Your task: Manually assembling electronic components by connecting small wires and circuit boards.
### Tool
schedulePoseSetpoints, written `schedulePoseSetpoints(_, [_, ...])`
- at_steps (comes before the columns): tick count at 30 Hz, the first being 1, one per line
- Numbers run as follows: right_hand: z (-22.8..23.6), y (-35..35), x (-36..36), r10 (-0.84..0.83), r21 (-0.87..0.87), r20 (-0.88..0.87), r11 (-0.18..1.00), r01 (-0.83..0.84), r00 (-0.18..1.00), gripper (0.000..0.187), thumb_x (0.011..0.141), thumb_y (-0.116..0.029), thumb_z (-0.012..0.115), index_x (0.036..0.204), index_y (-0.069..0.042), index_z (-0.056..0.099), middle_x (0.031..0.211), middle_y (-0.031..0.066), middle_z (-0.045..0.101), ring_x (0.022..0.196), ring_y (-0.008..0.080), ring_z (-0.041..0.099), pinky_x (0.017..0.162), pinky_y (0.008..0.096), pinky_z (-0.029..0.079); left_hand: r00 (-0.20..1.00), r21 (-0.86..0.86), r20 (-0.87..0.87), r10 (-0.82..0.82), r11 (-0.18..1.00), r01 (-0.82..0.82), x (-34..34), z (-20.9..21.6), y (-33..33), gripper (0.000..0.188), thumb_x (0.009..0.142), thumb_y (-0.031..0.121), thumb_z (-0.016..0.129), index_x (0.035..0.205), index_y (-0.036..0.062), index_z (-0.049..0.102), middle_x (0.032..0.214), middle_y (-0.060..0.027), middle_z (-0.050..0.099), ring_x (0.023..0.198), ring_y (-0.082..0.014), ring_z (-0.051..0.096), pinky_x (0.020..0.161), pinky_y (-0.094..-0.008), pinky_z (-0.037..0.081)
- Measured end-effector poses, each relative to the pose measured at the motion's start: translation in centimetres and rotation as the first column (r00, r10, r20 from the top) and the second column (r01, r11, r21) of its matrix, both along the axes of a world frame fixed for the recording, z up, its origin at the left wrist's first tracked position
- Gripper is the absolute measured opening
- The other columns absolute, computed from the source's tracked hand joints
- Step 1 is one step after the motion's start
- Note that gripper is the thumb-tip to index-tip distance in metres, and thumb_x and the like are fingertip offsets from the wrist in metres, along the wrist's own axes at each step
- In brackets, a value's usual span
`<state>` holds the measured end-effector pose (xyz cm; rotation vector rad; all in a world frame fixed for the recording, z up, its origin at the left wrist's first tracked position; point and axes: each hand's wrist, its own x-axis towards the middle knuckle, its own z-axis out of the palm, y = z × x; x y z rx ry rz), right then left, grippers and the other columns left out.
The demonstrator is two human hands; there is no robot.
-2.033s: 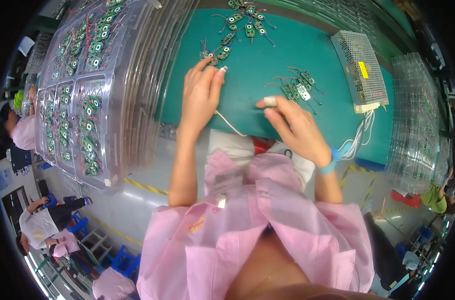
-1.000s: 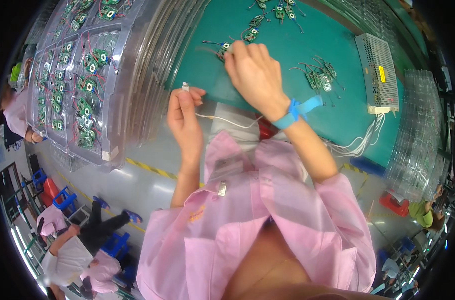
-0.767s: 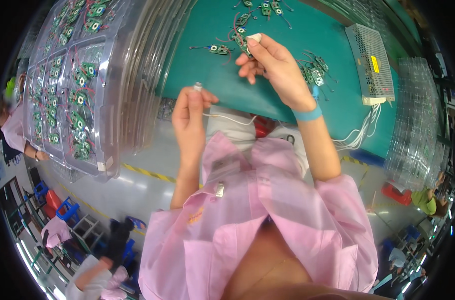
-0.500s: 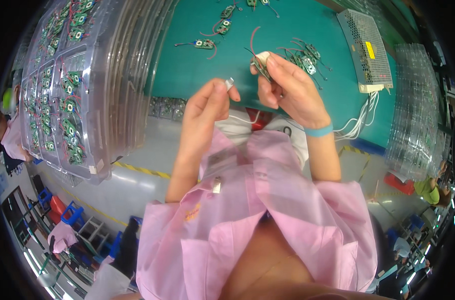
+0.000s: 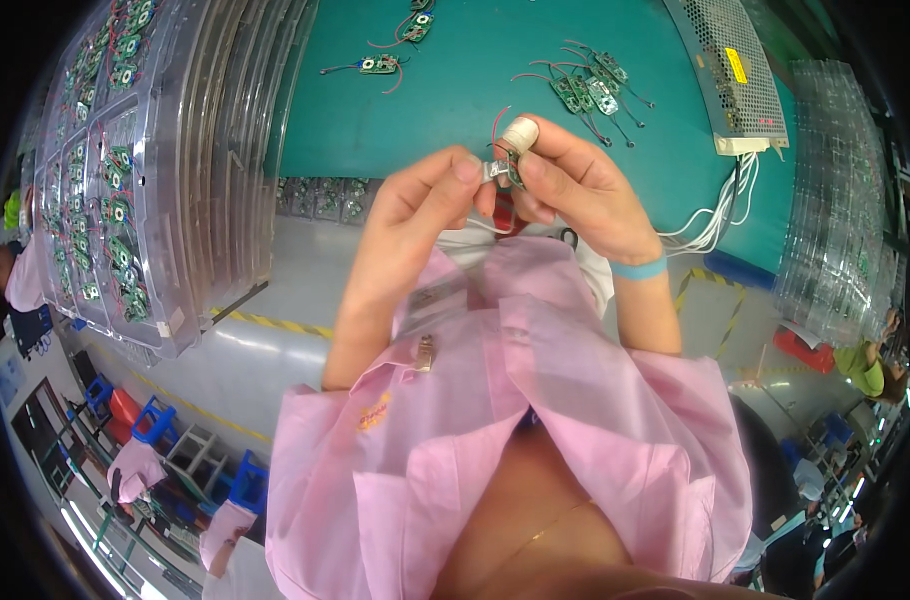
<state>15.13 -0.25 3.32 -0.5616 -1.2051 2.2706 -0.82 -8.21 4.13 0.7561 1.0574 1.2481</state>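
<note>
Near the front edge of the green table mat (image 5: 415, 120), my two hands meet. My left hand (image 5: 425, 195) pinches a small white and silver cable plug (image 5: 492, 170) between thumb and fingertip. In my right hand (image 5: 585, 190), closed as well, is a small green circuit board (image 5: 515, 172) with a red wire standing up from it. Plug and board meet at the board's edge; whether the plug is seated in it I cannot tell. A white finger cover (image 5: 520, 134) wraps a fingertip of my right hand. White cable (image 5: 485, 224) shows below my left hand.
Several wired circuit boards (image 5: 600, 92) lie grouped beyond my right hand, and another board (image 5: 379, 65) lies to the left. A perforated metal power supply (image 5: 730, 75) with white cables (image 5: 720, 215) stands right. Stacked clear trays (image 5: 175, 200) rise at left, more trays (image 5: 840, 200) at right.
My left hand has moved right with the plug, up to the board. My right hand has come slightly lower with the board, and the two now touch. The view has shifted somewhat.
</note>
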Motion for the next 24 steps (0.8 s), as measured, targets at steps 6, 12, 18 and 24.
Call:
schedulePoseSetpoints(6, [0.1, 0.6, 0.4, 0.092, 0.055, 0.062, 0.994, -0.095, 0.994, 0.016, 0.094, -0.013, 0.051, 0.106, -0.003, 0.053, 0.079, -0.0003, 0.049, 0.058, 0.0073, 0.037, 0.054, 0.0186, 0.032, 0.999, -0.033, 0.005, -0.054, 0.998, 0.055, -0.5, -0.2, -0.3, 0.028, 0.095, 0.027, 0.048, 0.076, 0.0082, 0.056, 0.070, 0.0043, 0.049, 0.061, -0.0043, 0.032, 0.057, -0.0158, 0.024])
schedulePoseSetpoints(12, [-0.2, 1.2, 0.5, 0.235, -0.003, 0.136, 0.972, -0.237, 0.962, 0.017, 0.093, -0.015, 0.053, 0.105, -0.003, 0.055, 0.075, 0.0007, 0.052, 0.058, 0.0070, 0.040, 0.053, 0.0178, 0.033, 0.986, -0.003, -0.082, -0.142, 0.990, 0.142, -1.6, -0.5, -0.2, 0.027, 0.095, 0.026, 0.047, 0.077, 0.0077, 0.056, 0.071, 0.0035, 0.049, 0.062, -0.0048, 0.034, 0.058, -0.0160, 0.026])
schedulePoseSetpoints(18, [0.6, 1.2, 0.1, 0.224, 0.006, 0.161, 0.974, -0.227, 0.961, 0.017, 0.094, -0.017, 0.052, 0.101, -0.003, 0.056, 0.073, 0.0019, 0.055, 0.056, 0.0060, 0.042, 0.051, 0.0167, 0.034, 0.986, -0.004, 0.074, -0.147, 0.989, 0.148, -2.0, -1.2, 0.1, 0.026, 0.096, 0.025, 0.047, 0.080, 0.0071, 0.056, 0.071, 0.0029, 0.048, 0.064, -0.0053, 0.036, 0.058, -0.0166, 0.028])
schedulePoseSetpoints(24, [1.5, 1.6, 0.2, 0.196, 0.056, 0.238, 0.975, -0.215, 0.951, 0.020, 0.096, -0.021, 0.049, 0.092, -0.003, 0.058, 0.071, 0.0018, 0.056, 0.053, 0.0056, 0.042, 0.050, 0.0162, 0.035, 0.985, -0.051, 0.156, -0.075, 0.995, 0.084, -2.1, -1.7, 0.0, 0.023, 0.096, 0.024, 0.048, 0.084, 0.0061, 0.056, 0.070, 0.0026, 0.048, 0.063, -0.0053, 0.036, 0.058, -0.0165, 0.028])
